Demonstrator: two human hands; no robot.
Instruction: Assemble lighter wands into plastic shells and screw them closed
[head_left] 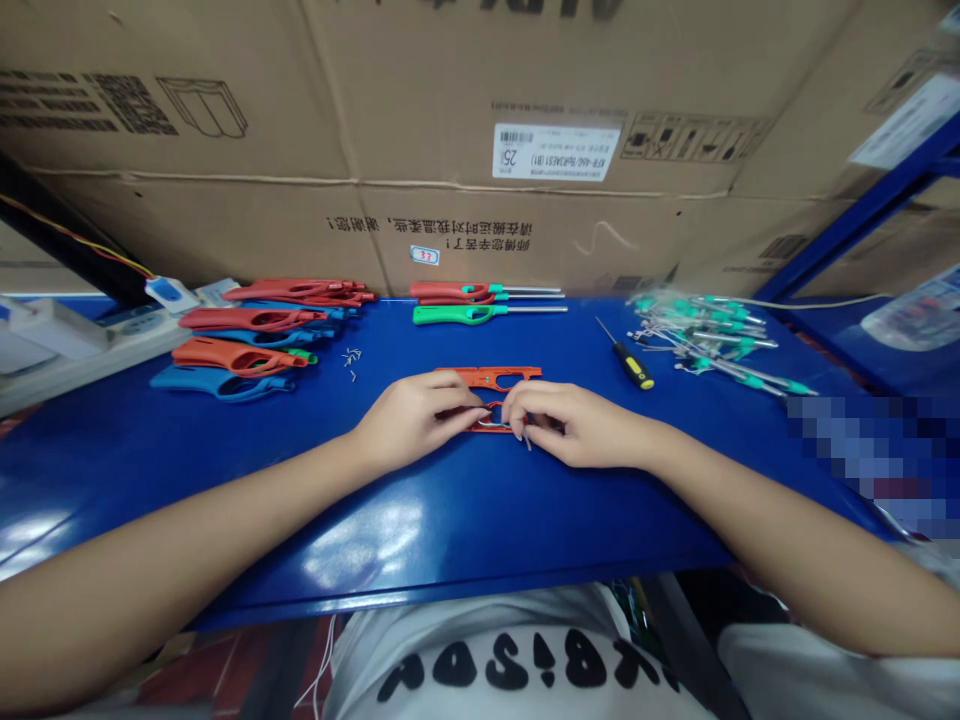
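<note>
Between my hands lies an orange lighter casing half [491, 430], with a thin pale wire [495, 424] running across it. My left hand [424, 415] is closed at the casing's left end, thumb and fingers pinched together on it. My right hand [570, 422] has its fingers curled over the right end, hiding part of it. A short grey wire end [528, 441] sticks out below the right fingertips. Just behind, a second orange casing half [517, 378] rests on the blue table, apart from my right fingers.
Red, blue and orange casings [240, 355] are stacked at left, with small screws [351, 360] nearby. Lighters with metal rods [480, 293] lie at the back. A black-yellow screwdriver [634, 365] and a pile of green-tipped metal tubes [720, 335] lie right. A large cardboard box [420, 130] stands behind.
</note>
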